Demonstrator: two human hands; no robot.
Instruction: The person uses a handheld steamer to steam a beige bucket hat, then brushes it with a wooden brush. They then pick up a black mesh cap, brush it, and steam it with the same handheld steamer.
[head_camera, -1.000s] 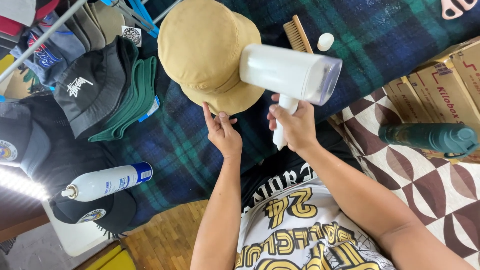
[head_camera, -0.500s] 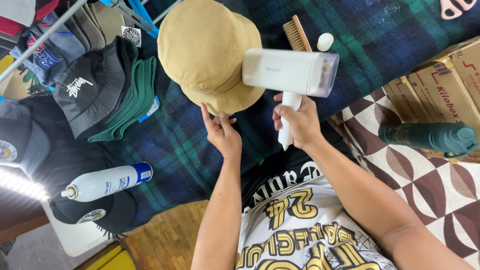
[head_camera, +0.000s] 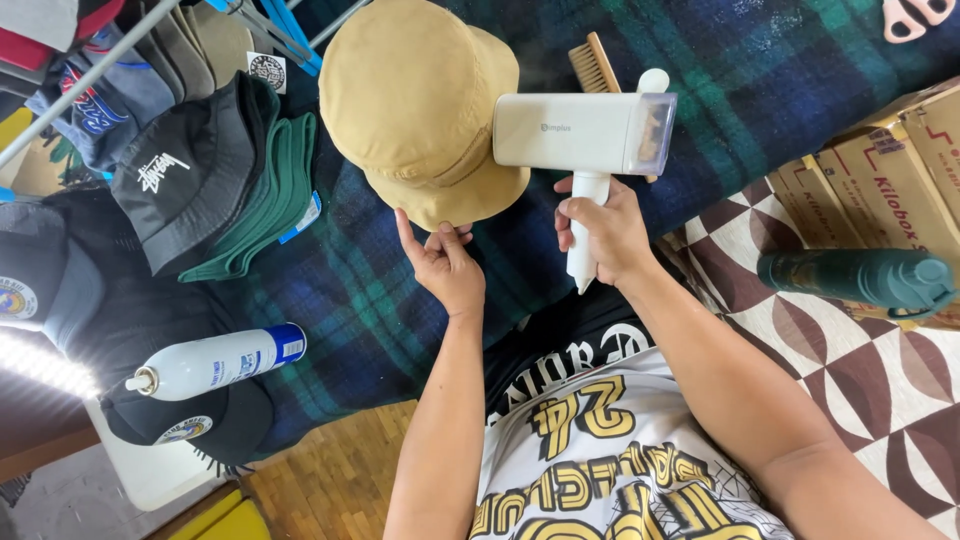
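I am gripping the handle of the white steamer (head_camera: 585, 135) in my right hand (head_camera: 605, 230), fingers clenched round it, while my left hand (head_camera: 445, 265) is pinching the near brim of the tan bucket hat (head_camera: 420, 105). To do this pass well, I judge I should be keeping the brim taut, the nozzle close to the cloth without pressing, and my left fingers out of the steam. The hat is lying just beyond my left hand, touching its fingertips, and to the left of my right hand on the plaid blanket (head_camera: 780, 90). The wooden brush (head_camera: 593, 66) is sitting farther off, beyond the steamer.
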